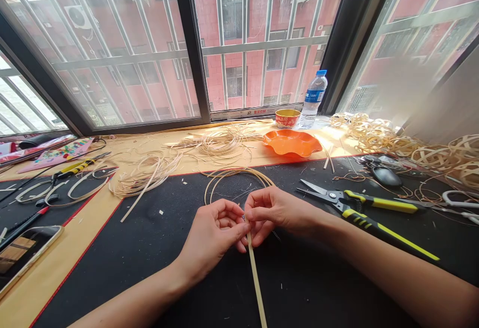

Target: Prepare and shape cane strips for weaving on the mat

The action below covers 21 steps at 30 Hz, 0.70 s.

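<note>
A flat, pale bamboo-like strip (256, 283) runs from my fingers down to the bottom edge of the view. My left hand (219, 228) pinches its upper end between thumb and fingers. Right beside it, my right hand (271, 213) is closed at the same end, fingertips nearly meeting the left ones. What exactly lies between the fingertips is partly hidden; something thin and shiny shows there. Just behind both hands a coil of thin strips (211, 182) rests on the black mat (209, 298).
Yellow-black shears (359, 203) lie open at right, near a dark computer mouse (386, 175). Behind are an orange wavy dish (292, 144), a red tin (287, 118), a water bottle (313, 99) and strip coils (220, 141). Woven balls (430, 148) stand right; a phone (26, 253) lies left.
</note>
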Motion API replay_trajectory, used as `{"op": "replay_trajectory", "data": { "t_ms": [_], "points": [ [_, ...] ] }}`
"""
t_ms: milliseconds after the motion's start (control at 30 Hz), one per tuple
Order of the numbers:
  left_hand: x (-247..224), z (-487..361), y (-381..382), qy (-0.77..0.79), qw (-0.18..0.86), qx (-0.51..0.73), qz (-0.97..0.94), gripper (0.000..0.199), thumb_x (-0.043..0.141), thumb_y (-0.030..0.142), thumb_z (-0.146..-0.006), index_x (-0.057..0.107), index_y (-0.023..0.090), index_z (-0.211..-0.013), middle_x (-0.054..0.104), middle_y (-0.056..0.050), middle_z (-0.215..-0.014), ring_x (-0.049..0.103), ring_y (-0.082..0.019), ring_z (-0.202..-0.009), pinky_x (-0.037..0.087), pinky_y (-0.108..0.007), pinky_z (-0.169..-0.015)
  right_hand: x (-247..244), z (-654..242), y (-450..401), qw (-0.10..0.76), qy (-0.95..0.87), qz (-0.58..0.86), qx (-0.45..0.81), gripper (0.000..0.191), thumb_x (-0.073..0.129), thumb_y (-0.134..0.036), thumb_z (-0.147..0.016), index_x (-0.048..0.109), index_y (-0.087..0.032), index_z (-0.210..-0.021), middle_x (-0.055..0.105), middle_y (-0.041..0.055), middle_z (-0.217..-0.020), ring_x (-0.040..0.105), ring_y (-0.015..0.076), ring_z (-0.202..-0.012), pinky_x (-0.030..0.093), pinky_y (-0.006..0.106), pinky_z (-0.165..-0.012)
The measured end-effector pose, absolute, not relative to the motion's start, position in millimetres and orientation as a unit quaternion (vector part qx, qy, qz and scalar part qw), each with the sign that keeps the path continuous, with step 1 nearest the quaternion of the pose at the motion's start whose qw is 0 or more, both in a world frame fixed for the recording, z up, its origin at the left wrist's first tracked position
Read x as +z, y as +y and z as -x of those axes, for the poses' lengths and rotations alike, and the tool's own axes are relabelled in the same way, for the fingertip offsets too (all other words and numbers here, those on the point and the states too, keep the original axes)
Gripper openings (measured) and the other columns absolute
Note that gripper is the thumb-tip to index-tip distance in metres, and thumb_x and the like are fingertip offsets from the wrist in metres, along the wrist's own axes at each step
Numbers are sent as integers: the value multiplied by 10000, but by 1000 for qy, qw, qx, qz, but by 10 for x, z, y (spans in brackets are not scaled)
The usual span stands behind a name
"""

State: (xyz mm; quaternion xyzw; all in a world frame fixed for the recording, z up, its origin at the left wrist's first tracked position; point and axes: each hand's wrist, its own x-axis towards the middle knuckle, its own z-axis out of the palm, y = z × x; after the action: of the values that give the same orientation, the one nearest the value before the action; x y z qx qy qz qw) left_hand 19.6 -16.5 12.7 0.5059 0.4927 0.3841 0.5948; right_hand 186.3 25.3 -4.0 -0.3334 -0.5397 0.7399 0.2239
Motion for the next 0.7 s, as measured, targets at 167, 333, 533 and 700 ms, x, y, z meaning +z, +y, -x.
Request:
{"op": "replay_trajectory", "data": {
  "t_ms": [167, 333, 533, 700],
  "points": [
    [142, -196, -163, 494, 590, 378, -514, 342, 831, 215, -553, 567, 110, -743, 630, 6, -569, 602, -102, -456, 504, -190, -464, -36, -1852, 250, 228, -543, 330, 738, 296, 724, -358, -699, 546, -125, -733, 677, 22, -666, 685, 145, -612, 560, 290, -650],
    [142, -185, -163, 484, 594, 372, -524, 324, 819, 211, -580, 562, 109, -749, 629, 9, -566, 600, -95, -455, 498, -178, -461, -52, -1843, 245, 229, -542, 335, 735, 278, 715, -347, -704, 548, -128, -735, 678, 23, -660, 684, 149, -611, 561, 292, -639],
    [132, -182, -152, 474, 596, 367, -535, 321, 813, 230, -596, 559, 107, -750, 634, 8, -573, 607, -94, -455, 501, -178, -463, -47, -1845, 234, 229, -539, 333, 739, 236, 694, -309, -717, 546, -125, -732, 675, 16, -659, 682, 134, -592, 562, 276, -635],
    [109, -174, -134, 465, 594, 366, -545, 321, 786, 297, -639, 552, 112, -757, 637, 5, -575, 614, -104, -465, 518, -199, -474, -22, -1843, 225, 230, -536, 333, 741, 198, 672, -274, -721, 543, -123, -720, 673, 17, -644, 681, 132, -584, 559, 264, -626]
  ]
}}
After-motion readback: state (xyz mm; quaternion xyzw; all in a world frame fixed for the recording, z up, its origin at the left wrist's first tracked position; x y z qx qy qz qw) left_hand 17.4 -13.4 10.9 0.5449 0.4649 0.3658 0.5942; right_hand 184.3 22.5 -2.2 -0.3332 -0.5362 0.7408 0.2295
